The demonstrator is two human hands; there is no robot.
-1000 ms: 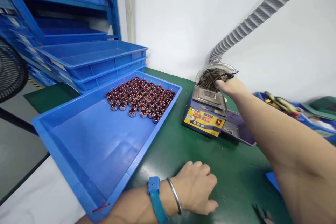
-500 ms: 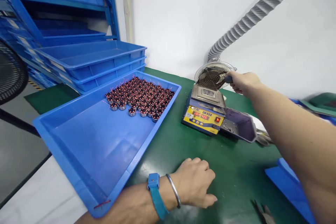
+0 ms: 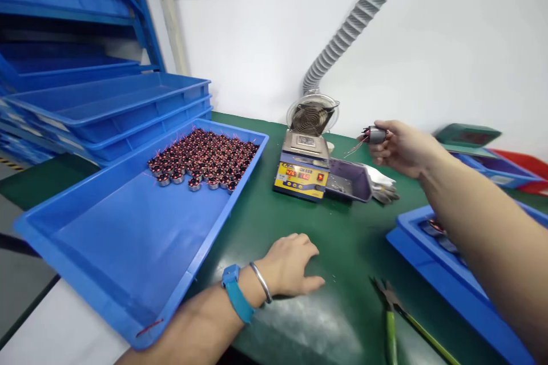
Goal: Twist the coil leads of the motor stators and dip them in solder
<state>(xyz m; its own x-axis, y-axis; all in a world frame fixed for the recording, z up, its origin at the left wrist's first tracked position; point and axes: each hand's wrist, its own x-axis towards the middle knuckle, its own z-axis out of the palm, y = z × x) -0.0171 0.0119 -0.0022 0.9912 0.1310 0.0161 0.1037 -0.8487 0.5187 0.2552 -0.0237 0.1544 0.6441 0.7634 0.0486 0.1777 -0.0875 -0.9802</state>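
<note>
My right hand [image 3: 400,145] is raised on the right, its fingers closed on a small wound coil part [image 3: 375,134] with thin wires trailing to the left. My left hand [image 3: 293,265], with a metal bangle and a blue wrist strap, rests on the green table [image 3: 342,239] with fingers apart and holds nothing. Behind it stands the yellow-fronted heating unit [image 3: 302,178] with lit red digits. At the left, a blue tray [image 3: 141,228] holds many coil parts [image 3: 205,157] at its far end.
A purple bin [image 3: 362,182] adjoins the unit, with gloves [image 3: 385,191] beside it. Green-handled pliers [image 3: 390,308] lie near the front. Another blue tray [image 3: 411,219] with coil parts is at right. A grey duct [image 3: 346,28] hangs above; stacked blue trays [image 3: 162,105] stand at left.
My right hand has moved right, away from the unit, and the coil part now shows in it. My left hand's fingers have spread a little. The view has turned to the right.
</note>
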